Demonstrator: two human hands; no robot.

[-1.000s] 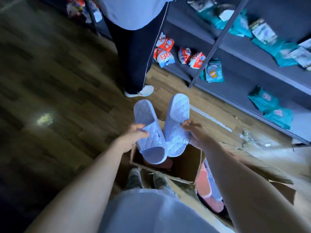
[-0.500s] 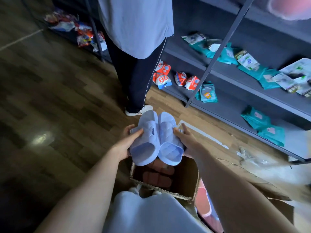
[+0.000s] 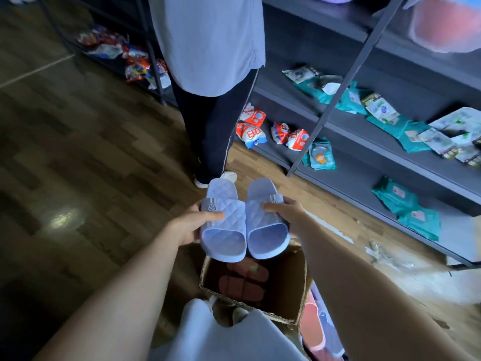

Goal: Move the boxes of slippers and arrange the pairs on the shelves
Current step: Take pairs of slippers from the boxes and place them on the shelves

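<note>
Head view. A pair of pale blue slippers with quilted straps is held side by side in the air, soles down, toes pointing away, just above an open cardboard box on the wood floor.

Left hand: clamped on the outer edge of the left slipper, thumb lying across the strap.
Right hand: clamped on the right slipper, fingers curled over its strap.

The inner edges of the two slippers touch. The left strap carries a small rabbit emblem (no brand text readable).

Pink slippers lie in the bottom of the box.

Dark shelves run along the right. They hold teal packets and, nearer the far end, red-and-white packets with large red characters I cannot read through the blur.

Another person in a pale top and dark trousers stands just beyond the slippers, close to the shelves.
</note>
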